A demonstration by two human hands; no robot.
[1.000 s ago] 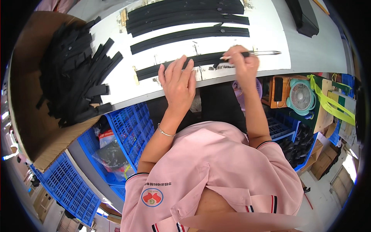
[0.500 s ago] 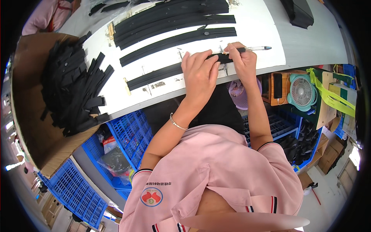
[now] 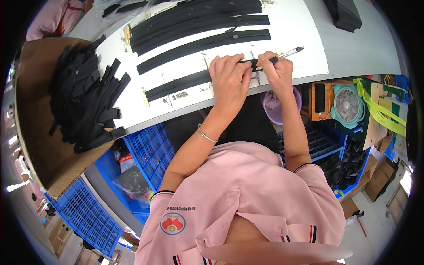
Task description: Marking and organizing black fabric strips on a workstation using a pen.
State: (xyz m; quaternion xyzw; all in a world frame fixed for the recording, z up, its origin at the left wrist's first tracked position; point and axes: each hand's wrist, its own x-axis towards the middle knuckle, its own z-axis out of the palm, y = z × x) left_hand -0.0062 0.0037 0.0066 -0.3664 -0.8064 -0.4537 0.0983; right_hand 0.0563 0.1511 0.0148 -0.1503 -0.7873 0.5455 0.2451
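A long narrow black fabric strip (image 3: 179, 85) lies along the near edge of a white marked board (image 3: 304, 33). My left hand (image 3: 229, 81) rests palm down across the strip, its fingers stretched over it and slightly bent, covering part of it. Beside it, my right hand (image 3: 277, 74) pinches a pen (image 3: 289, 52) with a clear barrel and dark grip. The pen slants up to the right, its tip end down by the strip's right end. My right fingers partly hide that tip, so contact with the fabric cannot be made out.
More black strips (image 3: 198, 46) lie in rows farther up the board. At left, a cardboard box (image 3: 33, 115) holds a heap of black strips (image 3: 79, 92). A folded black piece (image 3: 342, 15) sits at the far right. Below are blue crates (image 3: 88, 216), a purple basket (image 3: 298, 104) and a green fan (image 3: 348, 105).
The pen has tipped up more steeply, and my right hand has shifted slightly left and down toward the strip. My left hand stays on the strip, almost unmoved.
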